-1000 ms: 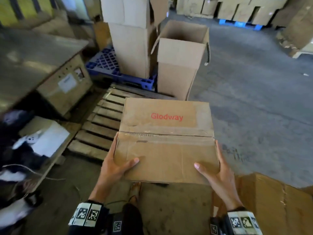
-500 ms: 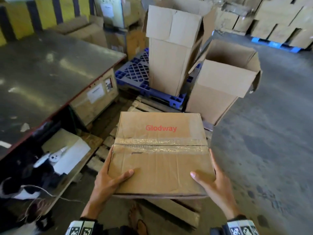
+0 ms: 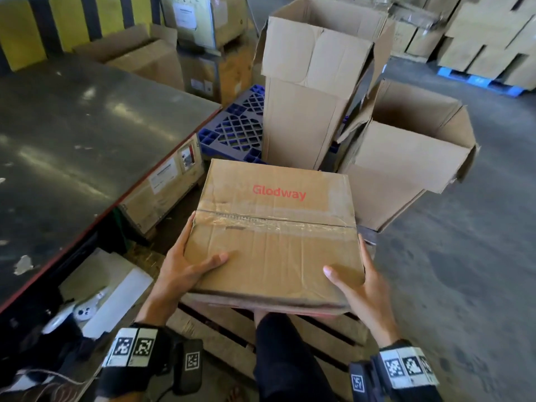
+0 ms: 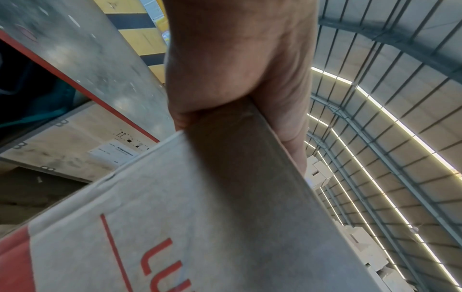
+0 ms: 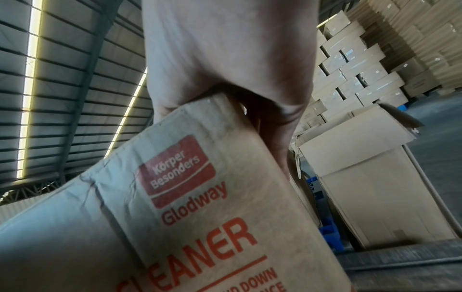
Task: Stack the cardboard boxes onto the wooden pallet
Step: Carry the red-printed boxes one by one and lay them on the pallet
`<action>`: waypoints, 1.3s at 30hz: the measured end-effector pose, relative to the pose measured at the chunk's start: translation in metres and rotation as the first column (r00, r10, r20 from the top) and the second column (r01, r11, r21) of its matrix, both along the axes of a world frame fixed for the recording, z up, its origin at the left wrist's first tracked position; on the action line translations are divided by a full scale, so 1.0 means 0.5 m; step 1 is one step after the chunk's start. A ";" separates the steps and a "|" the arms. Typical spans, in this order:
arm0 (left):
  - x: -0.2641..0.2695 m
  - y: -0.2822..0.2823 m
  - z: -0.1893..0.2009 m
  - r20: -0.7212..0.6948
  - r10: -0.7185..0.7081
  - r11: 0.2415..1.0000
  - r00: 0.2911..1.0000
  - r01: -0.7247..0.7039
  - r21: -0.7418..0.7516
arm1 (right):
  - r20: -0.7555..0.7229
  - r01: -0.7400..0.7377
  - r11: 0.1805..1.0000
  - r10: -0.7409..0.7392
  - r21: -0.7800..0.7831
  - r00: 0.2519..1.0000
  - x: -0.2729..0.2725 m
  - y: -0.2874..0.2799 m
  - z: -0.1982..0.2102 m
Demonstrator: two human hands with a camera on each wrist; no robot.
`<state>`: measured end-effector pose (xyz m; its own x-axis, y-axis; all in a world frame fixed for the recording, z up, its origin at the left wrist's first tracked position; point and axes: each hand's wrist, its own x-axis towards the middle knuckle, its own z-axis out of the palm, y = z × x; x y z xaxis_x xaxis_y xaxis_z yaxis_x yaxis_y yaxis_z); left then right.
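A person stands over a wooden pallet (image 3: 232, 338) on a warehouse floor, carrying one sealed cardboard box (image 3: 275, 242) printed "Glodway" in red, with a taped seam running side to side across its lid. The box is in the air, level or nearly so, its longer side lying left to right in front of the carrier, and it hangs above the near edge of the pallet, whose slats show directly below it and by the person's leg. The left hand (image 3: 185, 271) clasps the near left corner, thumb laid flat on the lid, fingers (image 4: 287, 118) wrapped round the side and out of sight beneath. The right hand (image 3: 359, 291) mirrors it on the near right corner, thumb on top, fingers (image 5: 275, 128) curled along the side wall. Both hands sit at the same distance from the load, wrists low, forearms reaching forward. The move to come seems to be straight down and a little forward, so the fact to hold onto is that the pallet lies under the box, not beside it. Just beyond stand a tall open carton (image 3: 313, 82) on a blue plastic pallet (image 3: 235, 123) and a second open carton (image 3: 406, 158) to its right. A grey metal counter (image 3: 72, 126) runs along the left
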<state>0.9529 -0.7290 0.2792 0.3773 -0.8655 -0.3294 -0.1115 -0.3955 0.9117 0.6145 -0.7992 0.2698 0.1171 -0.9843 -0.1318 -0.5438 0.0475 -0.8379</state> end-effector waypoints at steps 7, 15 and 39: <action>0.119 -0.298 -0.085 0.009 -0.061 0.993 0.998 0.060 0.103 | 0.031 0.042 0.989 -0.047 0.140 0.998 0.114 -0.277 -0.095; 0.243 -0.703 -0.298 -0.113 -0.054 0.940 0.992 0.089 0.329 | -0.023 0.104 0.909 -0.103 0.405 0.994 0.258 -0.654 -0.297; 0.449 -1.159 -1.120 -0.123 -0.276 0.856 0.953 0.302 0.419 | -0.040 0.245 0.864 -0.254 0.439 0.966 0.455 -0.949 -1.099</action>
